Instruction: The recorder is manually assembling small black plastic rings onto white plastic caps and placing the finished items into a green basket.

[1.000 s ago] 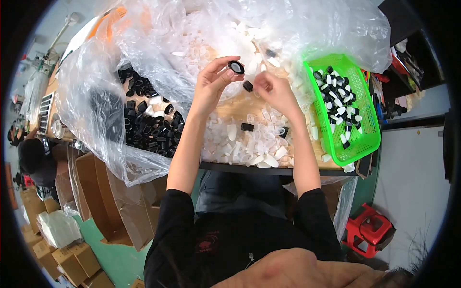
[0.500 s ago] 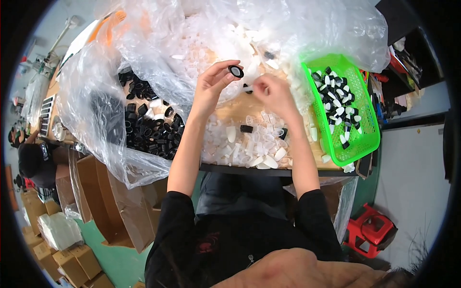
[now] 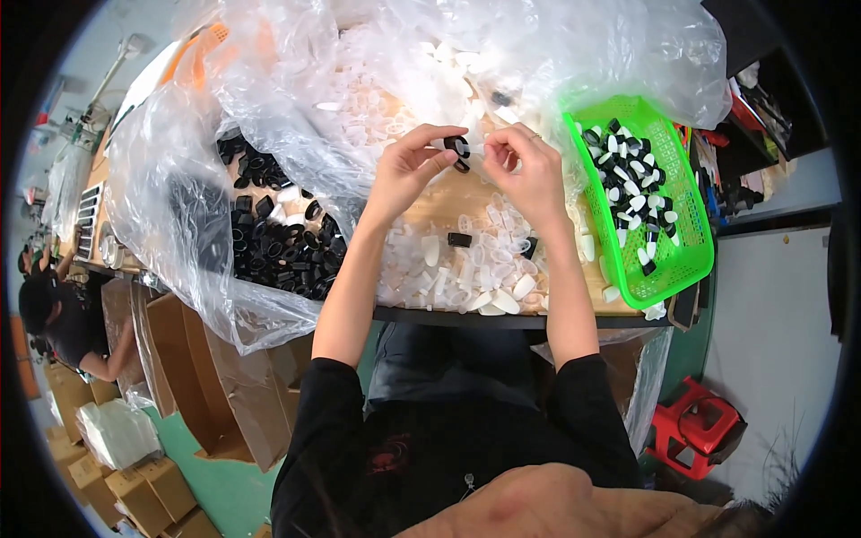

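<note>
Over the middle of the table, my left hand (image 3: 411, 170) is closed, pinching a black oval ring (image 3: 461, 154) between thumb and fingertips. My right hand (image 3: 527, 172) is closed in a pinch just right of the ring; a small pale piece seems to be at its fingertips, too blurred to name. Below both hands lies a loose pile of clear and white plastic pieces (image 3: 480, 255), with a single black ring (image 3: 459, 240) among them. To the left, many black rings (image 3: 285, 251) lie heaped on a clear plastic bag.
A green basket (image 3: 665, 289) at the right holds black-and-white assembled pieces. Clear plastic sheeting (image 3: 166, 211) covers the table's left and far side. Below left stands an open cardboard box (image 3: 184, 368); a red stool (image 3: 695, 426) is at lower right. Another person (image 3: 67, 318) is at far left.
My right hand has come up closer to the ring in my left hand. The ring has turned edge-on and sits slightly lower and farther right. The other person at far left has shifted.
</note>
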`<state>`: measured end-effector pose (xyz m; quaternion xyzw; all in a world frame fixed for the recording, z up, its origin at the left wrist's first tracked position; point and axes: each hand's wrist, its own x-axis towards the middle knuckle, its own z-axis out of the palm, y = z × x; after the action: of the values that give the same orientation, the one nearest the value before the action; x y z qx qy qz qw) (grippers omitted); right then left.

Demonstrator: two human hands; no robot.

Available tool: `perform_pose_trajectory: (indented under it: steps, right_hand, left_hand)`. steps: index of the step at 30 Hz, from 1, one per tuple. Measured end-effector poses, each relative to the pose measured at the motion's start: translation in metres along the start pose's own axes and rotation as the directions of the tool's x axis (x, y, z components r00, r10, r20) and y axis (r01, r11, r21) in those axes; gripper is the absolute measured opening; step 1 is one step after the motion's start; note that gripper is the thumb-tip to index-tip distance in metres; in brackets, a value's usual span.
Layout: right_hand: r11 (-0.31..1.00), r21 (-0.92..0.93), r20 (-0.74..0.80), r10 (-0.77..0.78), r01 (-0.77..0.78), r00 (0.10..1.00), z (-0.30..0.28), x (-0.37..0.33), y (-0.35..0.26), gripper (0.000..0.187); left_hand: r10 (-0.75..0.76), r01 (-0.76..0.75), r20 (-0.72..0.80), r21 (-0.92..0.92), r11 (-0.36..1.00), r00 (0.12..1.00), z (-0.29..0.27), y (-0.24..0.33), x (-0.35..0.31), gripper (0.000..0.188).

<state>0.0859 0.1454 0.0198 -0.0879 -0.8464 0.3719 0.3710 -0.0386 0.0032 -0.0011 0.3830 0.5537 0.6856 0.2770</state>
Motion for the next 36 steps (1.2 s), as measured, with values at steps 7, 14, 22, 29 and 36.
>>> perform_pose_trajectory:
  steps: [7, 14, 22, 29, 36]
  right_hand:
    - [0.995, 0.037, -0.038, -0.09, 0.091, 0.995, 0.011, -0.004, -0.008, 0.012]
    - [0.974, -0.021, -0.058, -0.228, 0.227, 0.972, 0.014, -0.005, -0.005, 0.018]
    - [0.955, 0.268, 0.117, 0.1, -0.128, 0.988, -0.004, 0.002, 0.0, 0.012]
    - [0.934, -0.354, 0.534, 0.234, -0.037, 0.812, 0.007, -0.015, 0.029, 0.009]
    - [0.849, -0.522, 0.385, 0.153, 0.079, 0.91, 0.026, -0.021, 0.039, 0.007]
  left_hand:
    - [0.028, -0.027, -0.031, 0.015, 1.0, 0.999, 0.002, -0.005, -0.002, 0.033]
    - [0.099, -0.099, -0.067, 0.004, 0.995, 0.993, 0.005, -0.003, -0.003, 0.033]
    - [0.281, -0.205, -0.174, 0.359, 0.911, 0.944, -0.001, -0.005, 0.002, 0.03]
    - [0.234, -0.197, -0.326, 0.145, 0.97, 0.916, -0.01, -0.013, 0.004, 0.028]
    - [0.218, -0.163, -0.23, 0.236, 0.958, 0.949, -0.004, -0.002, 0.002, 0.028]
